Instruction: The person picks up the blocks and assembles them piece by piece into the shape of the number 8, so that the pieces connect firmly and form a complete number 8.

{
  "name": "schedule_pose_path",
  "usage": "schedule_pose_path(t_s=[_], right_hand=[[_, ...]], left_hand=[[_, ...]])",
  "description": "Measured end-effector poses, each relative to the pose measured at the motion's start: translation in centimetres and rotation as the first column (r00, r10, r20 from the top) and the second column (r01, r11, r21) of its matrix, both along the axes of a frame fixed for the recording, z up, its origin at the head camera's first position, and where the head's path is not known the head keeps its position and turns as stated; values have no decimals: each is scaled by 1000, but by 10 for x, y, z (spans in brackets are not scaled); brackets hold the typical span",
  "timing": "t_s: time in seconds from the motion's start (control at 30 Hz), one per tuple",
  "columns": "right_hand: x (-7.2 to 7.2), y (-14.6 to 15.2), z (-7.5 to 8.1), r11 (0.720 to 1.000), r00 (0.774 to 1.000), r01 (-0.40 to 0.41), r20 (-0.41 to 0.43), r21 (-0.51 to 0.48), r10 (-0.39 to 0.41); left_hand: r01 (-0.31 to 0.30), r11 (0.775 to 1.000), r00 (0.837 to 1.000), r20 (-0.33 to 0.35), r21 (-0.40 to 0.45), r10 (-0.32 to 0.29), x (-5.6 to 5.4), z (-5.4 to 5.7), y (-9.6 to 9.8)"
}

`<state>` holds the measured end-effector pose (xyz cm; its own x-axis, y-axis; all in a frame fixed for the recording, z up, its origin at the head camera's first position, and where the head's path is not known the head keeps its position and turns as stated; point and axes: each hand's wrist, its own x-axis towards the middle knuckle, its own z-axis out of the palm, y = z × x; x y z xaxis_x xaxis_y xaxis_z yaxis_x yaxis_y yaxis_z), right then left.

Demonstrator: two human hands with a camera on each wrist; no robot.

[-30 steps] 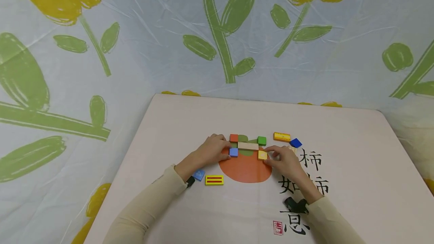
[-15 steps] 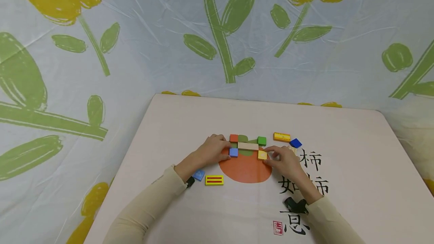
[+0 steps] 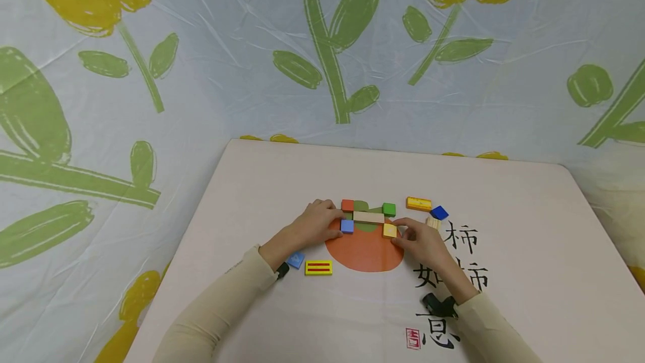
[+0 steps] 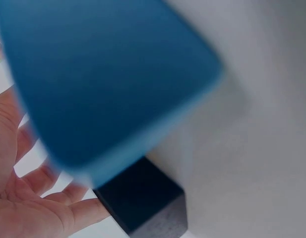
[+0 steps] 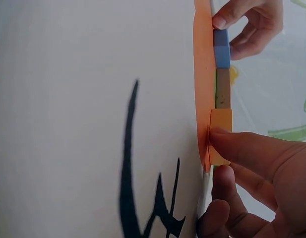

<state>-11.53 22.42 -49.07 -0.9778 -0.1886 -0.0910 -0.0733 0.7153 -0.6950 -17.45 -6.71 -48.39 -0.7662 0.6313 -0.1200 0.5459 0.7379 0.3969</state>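
Observation:
My left hand (image 3: 314, 223) holds a light blue block (image 3: 347, 227) at its left side; thumb and fingers around this block also show in the right wrist view. Between my right thumb and fingers is a yellow block (image 5: 221, 119), with the right hand (image 3: 423, 240) coming in from the right. A long plain wooden block (image 3: 368, 217) lies between the two held blocks. Behind them sit a red block (image 3: 347, 205) on the left and a green block (image 3: 389, 209) on the right. The left wrist view shows part of the left hand (image 4: 29, 198) behind a large blurred blue block (image 4: 108, 89).
Beyond my right hand lie an orange-yellow block (image 3: 419, 203), a dark blue block (image 3: 440, 213) and a pale block (image 3: 433, 223). A yellow block with red stripes (image 3: 318, 268) is nearer, beside a blue block (image 3: 295, 260). The table (image 3: 544, 228) bears a printed persimmon and black characters.
My right hand's knuckles shift slightly, so more of the pale block behind them shows. Both held blocks and the left hand stay where they were.

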Motion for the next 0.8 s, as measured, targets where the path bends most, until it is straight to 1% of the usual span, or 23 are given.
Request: schedule_pose_path(t_s=[0.37,0.63,0.8], right_hand=[[-1,1,-3,1000,1000,-7,-7,20,7],[-2,1,-3,1000,1000,-9,-11,26,9],[-2,1,-2,1000,1000,-3,-4,18,3]], left_hand=[[4,1000,1000,5,-25,-4,0,4,1],[9,999,1000,-6,-50,-10,0,2,1],[9,998,1000,2,-64,-8,-2,2,0]])
